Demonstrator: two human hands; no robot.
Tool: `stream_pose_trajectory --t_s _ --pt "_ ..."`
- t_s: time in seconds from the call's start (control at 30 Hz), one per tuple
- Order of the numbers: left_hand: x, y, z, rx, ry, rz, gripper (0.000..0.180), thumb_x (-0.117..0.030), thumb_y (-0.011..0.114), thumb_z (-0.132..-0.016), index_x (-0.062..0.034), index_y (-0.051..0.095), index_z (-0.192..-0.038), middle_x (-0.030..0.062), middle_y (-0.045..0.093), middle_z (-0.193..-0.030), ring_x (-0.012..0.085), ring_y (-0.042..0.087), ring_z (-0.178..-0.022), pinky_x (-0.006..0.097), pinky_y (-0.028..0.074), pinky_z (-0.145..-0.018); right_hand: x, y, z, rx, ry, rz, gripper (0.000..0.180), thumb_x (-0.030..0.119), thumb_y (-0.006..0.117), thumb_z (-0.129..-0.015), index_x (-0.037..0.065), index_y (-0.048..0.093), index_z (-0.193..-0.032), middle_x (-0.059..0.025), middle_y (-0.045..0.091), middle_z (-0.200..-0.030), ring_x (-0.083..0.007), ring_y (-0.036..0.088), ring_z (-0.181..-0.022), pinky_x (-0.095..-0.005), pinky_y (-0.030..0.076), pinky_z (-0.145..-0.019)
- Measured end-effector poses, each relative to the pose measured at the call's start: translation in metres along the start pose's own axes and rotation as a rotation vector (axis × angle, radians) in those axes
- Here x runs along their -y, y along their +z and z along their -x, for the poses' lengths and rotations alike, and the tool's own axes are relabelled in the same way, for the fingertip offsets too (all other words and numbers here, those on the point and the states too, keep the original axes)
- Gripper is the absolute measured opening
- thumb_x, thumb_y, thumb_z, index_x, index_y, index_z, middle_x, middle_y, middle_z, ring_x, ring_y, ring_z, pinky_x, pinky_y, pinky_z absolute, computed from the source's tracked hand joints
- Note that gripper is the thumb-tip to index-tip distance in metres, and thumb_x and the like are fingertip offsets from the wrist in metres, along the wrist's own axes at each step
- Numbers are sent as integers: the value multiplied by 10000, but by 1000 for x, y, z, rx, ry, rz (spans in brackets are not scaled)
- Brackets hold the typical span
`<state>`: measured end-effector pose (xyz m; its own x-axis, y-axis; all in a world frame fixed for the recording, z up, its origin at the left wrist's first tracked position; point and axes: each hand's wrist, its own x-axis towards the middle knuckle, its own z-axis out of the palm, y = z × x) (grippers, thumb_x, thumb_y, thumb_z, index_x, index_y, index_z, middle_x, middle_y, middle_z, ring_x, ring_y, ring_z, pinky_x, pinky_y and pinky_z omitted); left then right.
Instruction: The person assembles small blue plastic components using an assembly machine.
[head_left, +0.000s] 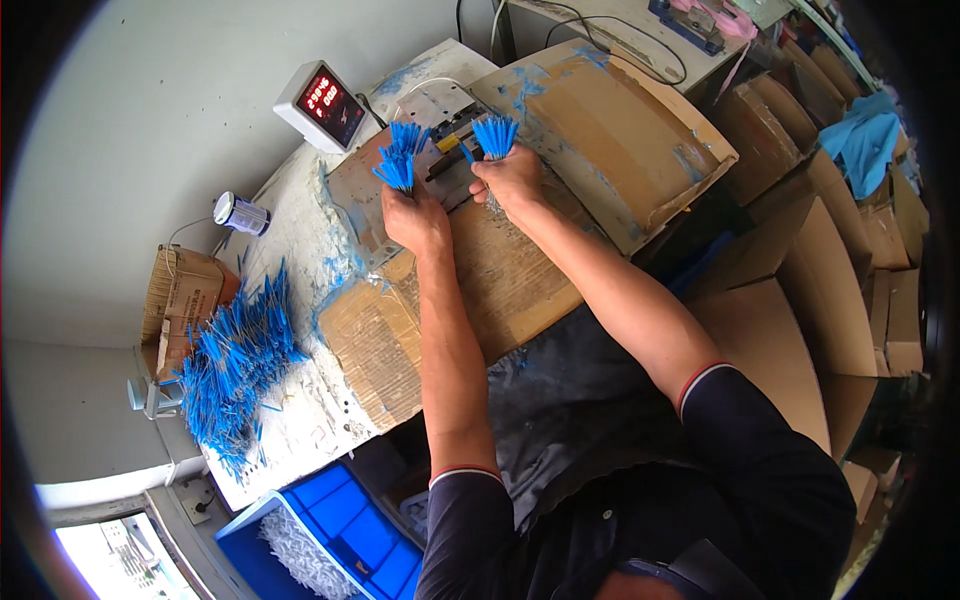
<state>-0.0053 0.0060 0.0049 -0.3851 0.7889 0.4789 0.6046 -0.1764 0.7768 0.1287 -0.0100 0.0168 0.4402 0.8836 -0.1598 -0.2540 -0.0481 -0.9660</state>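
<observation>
My left hand [415,220] is closed round a bundle of thin blue-tipped sticks [398,160], whose blue ends fan out above the fist. To its right, my right hand [512,182] grips a second bundle of blue-tipped sticks [495,136], with pale thin ends showing below the fingers. One single blue piece [466,152] stands out at the right fingertips, close to a small bench device [450,143] with a yellow part. Both hands hover over the cardboard-covered work surface [515,285]; the palms and the lower ends of the left bundle are hidden.
A counter box with red digits [330,105] stands behind the hands. Leftward lie a heap of blue-tipped sticks [240,360], a carton [190,305] and a small tub [240,214]. A blue crate [350,520] with whitish pieces sits below; open cartons [770,340] fill the right.
</observation>
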Motion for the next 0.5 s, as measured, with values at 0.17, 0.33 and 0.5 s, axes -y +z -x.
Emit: stream_pose_trajectory --t_s 0.17,0.33,0.5 --pt "-3 1 -1 -68 112 -107 221 -211 696 -866 -10 604 -889 211 673 -887 430 636 -834 512 486 -725 1 -1 2 6 9 -51 109 -5 691 -836 -5 586 -863 -94 638 -730 -206 672 -534 -309 545 -422" --pt "4 5 -1 -10 72 -83 201 -236 687 -893 -58 669 -985 157 694 -775 398 670 -748 481 507 -679 3 -7 3 59 67 -188 113 60 698 -849 -10 620 -891 -110 649 -752 -233 688 -574 -325 577 -483" --pt "-7 -2 4 186 41 -98 218 -219 678 -858 -22 596 -904 222 690 -859 447 656 -818 536 494 -726 2 -24 6 260 98 -371 142 59 724 -810 -22 624 -869 -114 666 -791 -248 696 -590 -364 605 -531"
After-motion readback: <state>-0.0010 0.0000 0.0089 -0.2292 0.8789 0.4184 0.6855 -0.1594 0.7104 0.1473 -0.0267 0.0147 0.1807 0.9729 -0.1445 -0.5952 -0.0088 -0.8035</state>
